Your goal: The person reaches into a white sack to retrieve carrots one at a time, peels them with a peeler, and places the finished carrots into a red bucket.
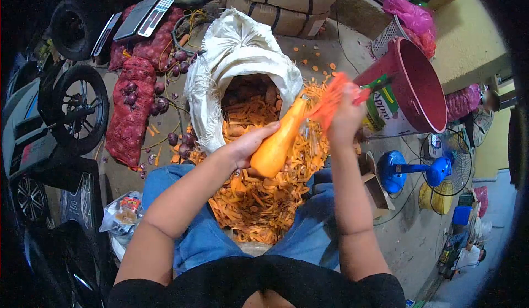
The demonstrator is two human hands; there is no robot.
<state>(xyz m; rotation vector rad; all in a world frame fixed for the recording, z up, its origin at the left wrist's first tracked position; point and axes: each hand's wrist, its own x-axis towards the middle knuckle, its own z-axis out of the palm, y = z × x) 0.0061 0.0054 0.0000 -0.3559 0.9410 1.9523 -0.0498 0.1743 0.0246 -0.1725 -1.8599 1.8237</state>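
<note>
My left hand (250, 147) is wrapped round the thick end of a large, bright orange peeled carrot (278, 145), which points up and away to the right. At its thin end my right hand (347, 115) is closed on a red peeler (329, 101), smeared by motion. Below both hands, a deep heap of orange carrot peelings (259, 203) lies between the knees. Just beyond the heap, a white woven sack (204, 93) lies with its mouth open towards me. Inside the sack, unpeeled carrots (256, 90) show among more peelings.
Red mesh bags of onions (132, 109) lie on the left, with loose onions and a scale (144, 19) nearby. A motorbike wheel (80, 101) stands at far left. At right are a red bucket (405, 60), a blue fan (410, 167) and a cardboard box (376, 187).
</note>
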